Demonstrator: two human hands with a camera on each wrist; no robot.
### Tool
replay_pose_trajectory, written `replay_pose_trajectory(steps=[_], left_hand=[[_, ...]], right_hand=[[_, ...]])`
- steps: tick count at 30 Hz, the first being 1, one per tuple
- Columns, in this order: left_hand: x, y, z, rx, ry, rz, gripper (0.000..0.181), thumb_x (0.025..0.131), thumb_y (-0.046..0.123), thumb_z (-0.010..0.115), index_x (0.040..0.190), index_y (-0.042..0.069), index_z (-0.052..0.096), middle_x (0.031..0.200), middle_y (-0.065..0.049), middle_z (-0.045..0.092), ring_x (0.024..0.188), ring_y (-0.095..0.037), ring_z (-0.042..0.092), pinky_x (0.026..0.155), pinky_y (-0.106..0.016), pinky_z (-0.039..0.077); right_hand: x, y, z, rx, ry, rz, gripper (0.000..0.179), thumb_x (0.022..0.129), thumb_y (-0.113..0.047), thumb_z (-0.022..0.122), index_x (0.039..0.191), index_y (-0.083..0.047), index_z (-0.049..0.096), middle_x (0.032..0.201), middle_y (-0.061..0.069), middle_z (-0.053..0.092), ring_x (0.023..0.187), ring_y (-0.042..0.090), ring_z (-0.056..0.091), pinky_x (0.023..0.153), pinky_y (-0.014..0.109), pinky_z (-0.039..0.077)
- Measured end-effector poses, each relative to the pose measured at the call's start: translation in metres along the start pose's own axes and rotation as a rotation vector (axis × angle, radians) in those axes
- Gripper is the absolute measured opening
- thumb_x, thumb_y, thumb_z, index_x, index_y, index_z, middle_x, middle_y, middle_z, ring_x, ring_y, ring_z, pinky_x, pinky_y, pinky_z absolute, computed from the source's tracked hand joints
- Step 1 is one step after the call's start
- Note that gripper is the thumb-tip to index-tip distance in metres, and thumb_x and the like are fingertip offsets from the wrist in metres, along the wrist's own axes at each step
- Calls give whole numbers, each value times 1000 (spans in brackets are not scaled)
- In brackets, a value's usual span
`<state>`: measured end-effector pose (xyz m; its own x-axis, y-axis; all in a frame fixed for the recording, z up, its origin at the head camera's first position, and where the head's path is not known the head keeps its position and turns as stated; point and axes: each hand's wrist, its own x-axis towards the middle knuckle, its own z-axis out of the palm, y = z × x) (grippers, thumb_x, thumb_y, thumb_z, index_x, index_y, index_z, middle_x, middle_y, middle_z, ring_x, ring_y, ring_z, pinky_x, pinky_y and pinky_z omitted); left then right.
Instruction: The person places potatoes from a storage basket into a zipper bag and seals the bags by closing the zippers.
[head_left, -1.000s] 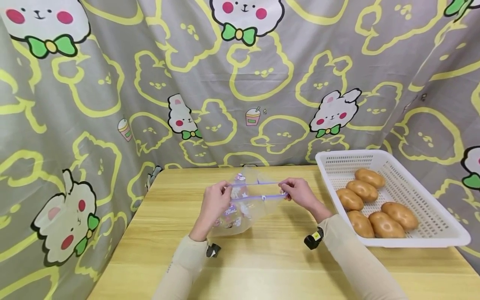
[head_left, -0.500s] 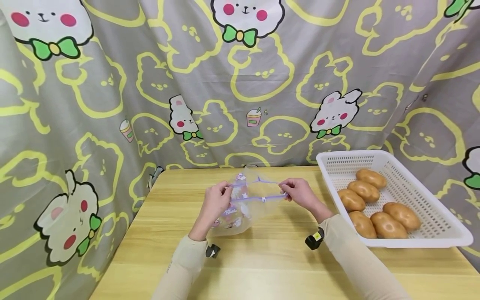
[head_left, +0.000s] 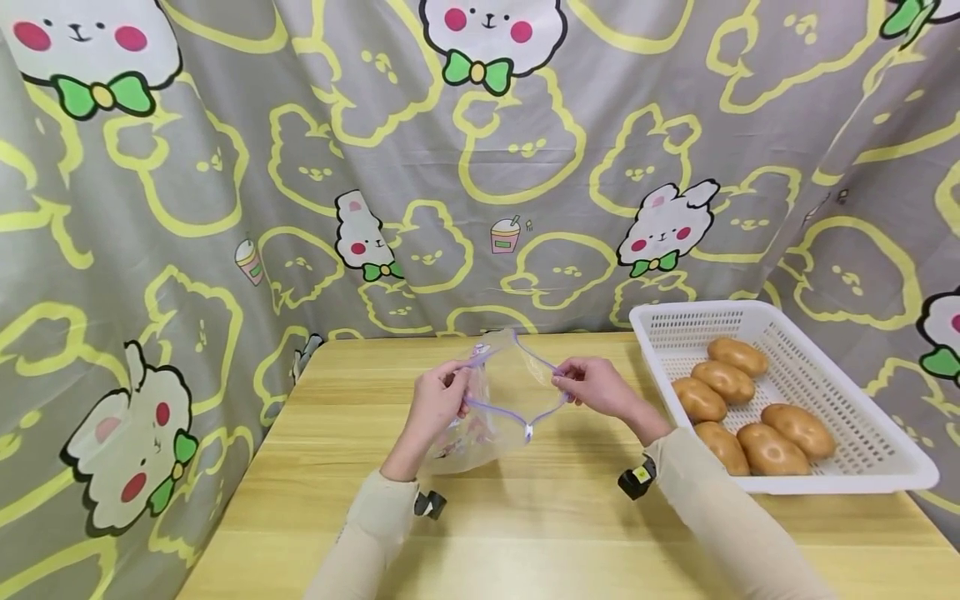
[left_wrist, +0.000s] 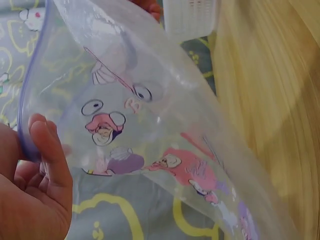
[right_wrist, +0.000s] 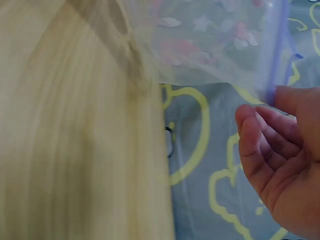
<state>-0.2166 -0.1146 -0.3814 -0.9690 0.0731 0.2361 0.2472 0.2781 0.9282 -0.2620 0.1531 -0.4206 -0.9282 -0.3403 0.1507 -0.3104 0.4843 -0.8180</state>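
A clear plastic zip bag [head_left: 480,437] with cartoon prints and a purple zip edge is held above the table, its mouth spread wide. My left hand [head_left: 437,402] pinches the left side of the rim; in the left wrist view the thumb and fingers of that hand [left_wrist: 47,185] grip the purple edge. On the opposite side, my right hand [head_left: 596,386] pinches the rim between thumb and fingers. A white slider [head_left: 529,431] sits on the near part of the zip. In the right wrist view the bag [right_wrist: 210,45] hangs from the fingertips.
On the right of the wooden table [head_left: 525,533] stands a white perforated plastic basket [head_left: 870,483] with several brown potatoes [head_left: 776,448]. A grey patterned curtain [head_left: 480,167] hangs behind and along both sides of the table.
The bag's mouth has spread from a narrow gap between two near-parallel edges into a wide diamond. The slider has shifted toward me. Both hands keep their hold, drawn slightly closer together.
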Motion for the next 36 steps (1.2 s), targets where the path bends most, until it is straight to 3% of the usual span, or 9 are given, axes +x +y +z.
replay_pose_trajectory(steps=[4,8,12,15,25,32,36], left_hand=[[0,3,3,15,26,4,22,95,3,51,108,-6,66,60,-12,57,41,-9,50,39,-32,51],[7,-15,6,22,33,-9,23,96,8,52,109,-4,66,62,-10,59,42,-9,50,41,-35,53],[9,-20,6,34,42,17,23,96,10,53,108,-2,68,61,-6,58,42,-10,50,40,-35,52],[9,-21,7,42,41,35,22,95,9,53,107,-1,68,60,-6,57,41,-11,51,39,-33,52],[7,-18,8,52,18,11,21,96,11,53,107,1,68,63,-11,59,43,-10,51,43,-37,53],[7,-9,9,48,2,8,20,96,5,52,106,-5,66,66,-21,59,44,-12,51,48,-51,53],[7,-9,9,76,8,-2,19,97,7,53,105,-2,67,66,-17,60,44,-11,50,45,-42,54]], right_hand=[[-3,-4,-15,-42,-14,-11,18,90,-15,66,101,0,66,79,5,65,67,25,64,54,30,55],[-7,-8,-36,-162,-5,-67,19,88,-14,67,103,-1,66,81,2,64,70,15,60,58,26,52],[-13,-11,-58,-293,8,-111,20,86,-13,69,103,-2,66,82,-2,64,76,13,58,66,27,50],[-19,-12,-74,-345,-1,-101,23,86,-13,69,106,-1,66,84,-2,63,79,15,58,66,29,50],[-55,6,-122,-435,-3,-121,31,84,-17,72,110,-2,65,101,7,66,88,20,62,75,39,53],[-85,29,-142,-431,-15,-136,42,81,-15,75,115,4,61,106,16,65,85,23,62,66,31,54],[-96,45,-148,-423,-24,-149,42,79,-14,77,115,1,62,105,14,64,84,18,60,68,32,54]])
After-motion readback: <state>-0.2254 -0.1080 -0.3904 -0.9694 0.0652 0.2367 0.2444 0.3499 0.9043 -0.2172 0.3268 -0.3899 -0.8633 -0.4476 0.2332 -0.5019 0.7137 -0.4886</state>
